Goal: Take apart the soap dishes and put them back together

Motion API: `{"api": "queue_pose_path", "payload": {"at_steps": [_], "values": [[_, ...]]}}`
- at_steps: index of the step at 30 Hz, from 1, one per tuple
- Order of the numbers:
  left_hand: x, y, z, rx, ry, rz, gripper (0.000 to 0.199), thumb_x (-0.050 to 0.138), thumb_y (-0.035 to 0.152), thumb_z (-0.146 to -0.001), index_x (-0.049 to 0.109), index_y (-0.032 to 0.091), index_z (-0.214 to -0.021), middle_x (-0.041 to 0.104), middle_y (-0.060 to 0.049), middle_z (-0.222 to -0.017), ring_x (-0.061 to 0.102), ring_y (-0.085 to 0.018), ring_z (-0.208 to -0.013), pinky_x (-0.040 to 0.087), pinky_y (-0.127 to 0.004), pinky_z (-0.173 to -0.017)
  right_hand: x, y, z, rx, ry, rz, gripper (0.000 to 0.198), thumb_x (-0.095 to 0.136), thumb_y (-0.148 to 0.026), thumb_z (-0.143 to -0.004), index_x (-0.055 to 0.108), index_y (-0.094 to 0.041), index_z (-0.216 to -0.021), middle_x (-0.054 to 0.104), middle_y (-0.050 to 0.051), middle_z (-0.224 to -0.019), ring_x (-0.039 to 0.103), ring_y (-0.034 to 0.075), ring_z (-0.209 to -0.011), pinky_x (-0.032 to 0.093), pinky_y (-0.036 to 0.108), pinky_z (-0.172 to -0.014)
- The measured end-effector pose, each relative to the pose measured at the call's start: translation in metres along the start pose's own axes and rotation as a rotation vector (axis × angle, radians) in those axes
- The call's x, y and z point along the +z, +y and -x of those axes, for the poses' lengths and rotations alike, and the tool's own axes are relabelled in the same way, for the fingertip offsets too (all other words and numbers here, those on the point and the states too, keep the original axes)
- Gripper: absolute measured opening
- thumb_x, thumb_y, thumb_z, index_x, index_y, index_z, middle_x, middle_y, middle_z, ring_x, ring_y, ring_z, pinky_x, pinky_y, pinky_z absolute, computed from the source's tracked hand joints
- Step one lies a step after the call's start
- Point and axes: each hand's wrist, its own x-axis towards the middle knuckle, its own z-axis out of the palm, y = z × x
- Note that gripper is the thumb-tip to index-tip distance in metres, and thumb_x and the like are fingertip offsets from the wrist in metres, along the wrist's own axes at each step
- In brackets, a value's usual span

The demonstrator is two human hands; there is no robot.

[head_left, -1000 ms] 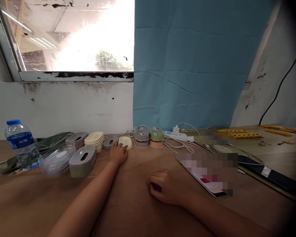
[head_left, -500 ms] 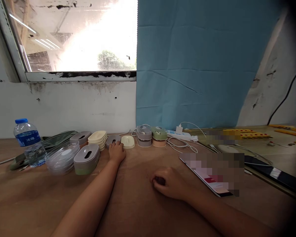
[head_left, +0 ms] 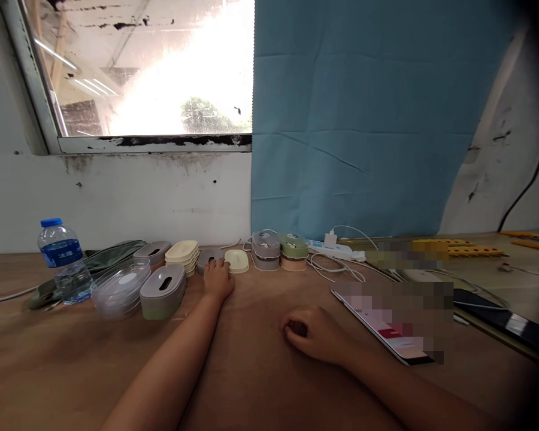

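Note:
My left hand reaches forward and rests its slightly spread fingers on a grey oval lid with a dark slot. The fingers partly cover this lid. Just right of them lies a cream tray-like piece, and a stack of cream pieces stands to the left. My right hand lies on the table, its fingers curled into a loose ring with the thumb. Nothing shows inside it. Nearer on the left is a grey-topped oval container with a green base, beside clear plastic covers.
A water bottle stands far left near a dark green pouch. Two lidded boxes, grey and green-topped, stand at the back. A power strip with cables, a tablet-like screen and a black phone-like device lie right.
The whole view has shifted slightly, so everything sits a little farther right and lower. Both hands keep nearly the same places among the things, the left still at the grey lid.

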Motion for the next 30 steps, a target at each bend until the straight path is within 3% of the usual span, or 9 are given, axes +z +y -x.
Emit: {"api": "queue_pose_path", "payload": {"at_steps": [4, 8, 12, 17, 21, 25, 30], "values": [[-0.015, 0.017, 0.018, 0.102, 0.003, 0.043, 0.035, 0.045, 0.017, -0.073, 0.054, 0.019, -0.106, 0.049, -0.006, -0.122, 0.037, -0.025, -0.113, 0.020, -0.041, -0.099, 0.001, 0.005, -0.002, 0.025, 0.011, -0.027, 0.024, 0.044, -0.009, -0.067, 0.065, -0.020, -0.074, 0.066, -0.001, -0.073, 0.057, 0.011, -0.061, 0.041, 0.020, -0.057], [-0.044, 0.030, 0.066, 0.350, 0.004, 0.162, 0.032, 0.050, 0.019, -0.071, 0.054, 0.022, -0.103, 0.049, -0.003, -0.121, 0.036, -0.024, -0.114, 0.020, -0.042, -0.099, 0.003, 0.012, -0.003, 0.051, 0.074, -0.021, 0.022, 0.046, -0.009, -0.065, 0.063, -0.020, -0.075, 0.065, 0.000, -0.073, 0.055, 0.013, -0.062, 0.041, 0.022, -0.058], [-0.071, 0.022, 0.114, 0.538, -0.023, 0.253, 0.023, 0.047, 0.019, -0.075, 0.055, 0.022, -0.096, 0.057, -0.002, -0.107, 0.043, -0.021, -0.104, 0.022, -0.040, -0.099, 0.016, 0.025, -0.013, 0.052, 0.192, -0.112, 0.024, 0.046, -0.010, -0.064, 0.060, -0.020, -0.080, 0.061, 0.001, -0.079, 0.055, 0.014, -0.065, 0.043, 0.024, -0.058], [-0.082, 0.007, 0.130, 0.468, -0.001, 0.322, 0.017, 0.048, 0.015, -0.072, 0.057, 0.022, -0.084, 0.060, 0.000, -0.094, 0.048, -0.019, -0.092, 0.026, -0.038, -0.093, 0.035, 0.046, -0.063, 0.175, 0.570, -0.124, 0.039, 0.052, -0.013, -0.058, 0.053, -0.019, -0.097, 0.052, 0.005, -0.093, 0.053, 0.019, -0.080, 0.046, 0.029, -0.067], [-0.083, 0.004, 0.122, 0.360, -0.022, 0.346, 0.018, 0.047, 0.012, -0.069, 0.057, 0.021, -0.081, 0.060, 0.000, -0.091, 0.049, -0.019, -0.090, 0.026, -0.038, -0.092, 0.044, 0.055, -0.117, 0.329, 0.835, -0.066, 0.054, 0.055, -0.020, -0.062, 0.041, -0.016, -0.114, 0.039, 0.013, -0.110, 0.040, 0.027, -0.104, 0.037, 0.040, -0.086], [-0.084, 0.000, 0.119, 0.296, -0.037, 0.367, 0.019, 0.047, 0.012, -0.066, 0.057, 0.021, -0.080, 0.059, -0.001, -0.092, 0.050, -0.018, -0.089, 0.028, -0.037, -0.090, 0.053, 0.059, -0.152, 0.457, 0.962, -0.015, 0.057, 0.059, -0.029, -0.064, 0.041, -0.016, -0.117, 0.036, 0.015, -0.110, 0.036, 0.032, -0.107, 0.031, 0.044, -0.089], [-0.081, -0.004, 0.118, 0.265, -0.053, 0.408, 0.018, 0.047, 0.012, -0.065, 0.056, 0.021, -0.078, 0.058, -0.001, -0.091, 0.051, -0.018, -0.087, 0.030, -0.035, -0.084, 0.062, 0.064, -0.167, 0.552, 0.998, 0.038, 0.061, 0.062, -0.038, -0.063, 0.043, -0.015, -0.116, 0.037, 0.017, -0.108, 0.039, 0.034, -0.101, 0.031, 0.044, -0.085]]}}
